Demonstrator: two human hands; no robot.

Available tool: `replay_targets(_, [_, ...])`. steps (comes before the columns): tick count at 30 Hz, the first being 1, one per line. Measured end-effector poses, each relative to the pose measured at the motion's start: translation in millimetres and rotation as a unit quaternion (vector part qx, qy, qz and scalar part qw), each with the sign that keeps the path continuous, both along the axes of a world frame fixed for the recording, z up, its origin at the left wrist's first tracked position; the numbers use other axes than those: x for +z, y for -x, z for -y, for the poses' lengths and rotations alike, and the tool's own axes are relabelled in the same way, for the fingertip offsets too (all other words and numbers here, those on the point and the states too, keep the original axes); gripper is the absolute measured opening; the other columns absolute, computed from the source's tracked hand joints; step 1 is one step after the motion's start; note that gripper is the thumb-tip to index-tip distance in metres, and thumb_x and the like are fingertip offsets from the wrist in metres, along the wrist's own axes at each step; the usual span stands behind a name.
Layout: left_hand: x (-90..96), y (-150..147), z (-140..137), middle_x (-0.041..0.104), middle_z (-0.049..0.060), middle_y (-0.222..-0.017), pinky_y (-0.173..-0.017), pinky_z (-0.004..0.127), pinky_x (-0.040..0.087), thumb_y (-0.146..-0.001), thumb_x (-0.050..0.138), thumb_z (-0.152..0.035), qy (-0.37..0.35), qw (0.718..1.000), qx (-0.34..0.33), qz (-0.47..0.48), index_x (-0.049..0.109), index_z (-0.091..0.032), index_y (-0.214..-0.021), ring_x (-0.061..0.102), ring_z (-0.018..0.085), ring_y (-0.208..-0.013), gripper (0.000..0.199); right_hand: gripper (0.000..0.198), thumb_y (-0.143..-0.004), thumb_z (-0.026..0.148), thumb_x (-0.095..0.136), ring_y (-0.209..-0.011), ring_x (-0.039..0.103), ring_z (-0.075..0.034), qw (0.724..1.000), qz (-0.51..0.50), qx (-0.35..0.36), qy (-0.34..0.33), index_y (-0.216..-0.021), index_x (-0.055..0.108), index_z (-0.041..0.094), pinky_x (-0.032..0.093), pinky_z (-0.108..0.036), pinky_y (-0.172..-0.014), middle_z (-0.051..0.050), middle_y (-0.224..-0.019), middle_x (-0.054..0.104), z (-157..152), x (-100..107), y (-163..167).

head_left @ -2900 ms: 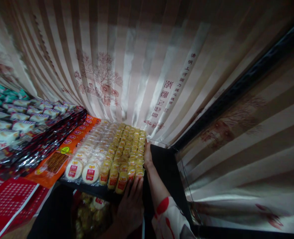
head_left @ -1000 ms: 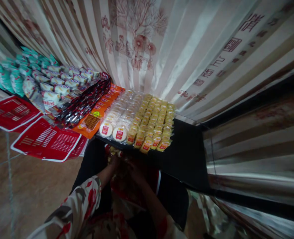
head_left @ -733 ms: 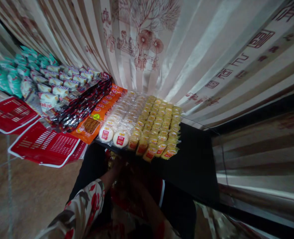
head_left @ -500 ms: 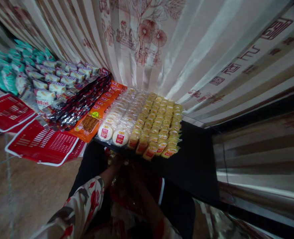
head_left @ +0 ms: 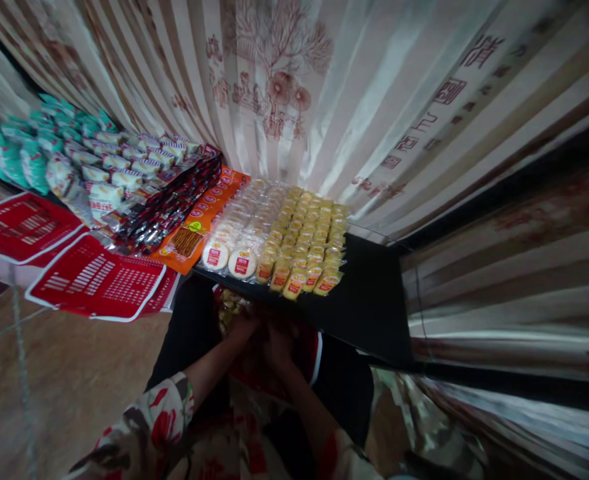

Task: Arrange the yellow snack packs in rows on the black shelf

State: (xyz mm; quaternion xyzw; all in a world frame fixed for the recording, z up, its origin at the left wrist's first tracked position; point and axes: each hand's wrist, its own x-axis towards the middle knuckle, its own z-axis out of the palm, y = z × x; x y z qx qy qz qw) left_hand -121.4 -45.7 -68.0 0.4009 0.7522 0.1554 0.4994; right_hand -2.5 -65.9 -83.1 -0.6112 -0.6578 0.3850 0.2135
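Your left hand (head_left: 242, 329) and right hand (head_left: 278, 345), close together at the bag (head_left: 307, 350), can't tell what's gripped; rummaging, it seems, any lift must clear the desk (head_left: 369, 287) ahead

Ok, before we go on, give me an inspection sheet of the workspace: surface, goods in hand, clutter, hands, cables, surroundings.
Surface: black tabletop, goods in rows across its left part.
Job's things: red bag between the legs, yellow-wrapped snacks showing in it; more stand in rows above.
Clutter: round white snacks, orange pack, dark glossy packs, white packets, teal packets; red printed sheets or bags at the left front.
Hands: left hand and right hand at the bag; fingers too dark to read.
Cables: thin dark line at the right; cannot tell if it is one.
Surroundings: printed pleated curtain, tiled floor.
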Motion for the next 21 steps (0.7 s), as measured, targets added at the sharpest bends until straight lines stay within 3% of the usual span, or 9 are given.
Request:
replay_targets(5, [29.2, 14.9, 13.6, 0.07, 0.006, -0.092, -0.072, 0.023, 0.049, -0.085, 0.047, -0.033, -0.037, 0.993, 0.03, 0.109, 0.066, -0.015, -0.088, 0.064, 0.018, -0.089, 0.026, 0.04, -0.074, 0.012, 0.044, -0.107, 0.056, -0.026, 0.995, 0.049, 0.042, -0.071, -0.108, 0.065, 0.015, 0.039, -0.038, -0.097, -0.013, -0.111, 0.065, 9.8, 28.3, -5.3])
replay_targets(8, [49.2, 22.9, 18.0, 0.069, 0.005, -0.086, -0.065, 0.021, 0.047, -0.084, 0.043, -0.033, -0.093, 0.974, 0.069, 0.193, 0.064, -0.016, -0.075, 0.062, 0.017, -0.086, 0.028, 0.027, -0.079, 0.02, 0.042, -0.089, 0.06, -0.023, 0.995, 0.044, 0.0, -0.093, -0.09, 0.067, 0.016, 0.044, -0.035, -0.085, -0.011, -0.093, 0.068, 9.6, 44.9, -6.5])
replay_targets(10, [59.0, 27.4, 22.2, 0.065, 0.003, -0.074, -0.056, 0.02, 0.045, -0.078, 0.049, -0.03, -0.099, 0.962, 0.096, 0.235, 0.06, -0.016, -0.068, 0.06, 0.015, -0.073, 0.021, 0.024, -0.08, 0.028, 0.043, -0.079, 0.06, -0.022, 0.996, 0.015, -0.019, -0.088, -0.08, 0.065, 0.018, 0.046, -0.033, -0.078, -0.009, -0.082, 0.067, 9.9, 56.4, -7.5])
replay_targets(14, [68.2, 37.2, 33.6, 0.055, -0.004, -0.054, -0.047, 0.017, 0.039, -0.066, 0.059, -0.02, -0.089, 0.951, 0.13, 0.267, 0.057, -0.014, -0.067, 0.051, 0.008, -0.051, 0.006, 0.028, -0.079, 0.041, 0.048, -0.067, 0.057, -0.018, 0.993, -0.118, -0.022, -0.014, -0.08, 0.065, 0.019, 0.046, -0.028, -0.065, -0.003, -0.07, 0.065, 15.4, 78.9, -8.5])
replay_targets(18, [72.9, 48.0, 41.6, 0.058, -0.004, -0.057, -0.047, 0.016, 0.04, -0.063, 0.062, -0.012, -0.079, 0.935, 0.148, 0.313, 0.057, -0.013, -0.077, 0.052, 0.007, -0.049, 0.014, 0.042, -0.072, 0.053, 0.058, -0.056, 0.054, -0.014, 0.965, -0.239, -0.062, 0.092, -0.091, 0.067, 0.017, 0.042, -0.024, -0.053, -0.002, -0.067, 0.066, 21.0, 97.6, -5.4])
replay_targets(21, [79.1, 57.0, 44.9, 0.057, -0.003, -0.057, -0.045, 0.015, 0.039, -0.065, 0.066, -0.013, -0.088, 0.93, 0.155, 0.32, 0.058, -0.013, -0.077, 0.056, 0.008, -0.052, 0.014, 0.047, -0.068, 0.055, 0.064, -0.059, 0.055, -0.014, 0.954, -0.267, -0.085, 0.111, -0.094, 0.068, 0.016, 0.041, -0.023, -0.052, -0.004, -0.074, 0.068, 21.2, 109.2, -1.0])
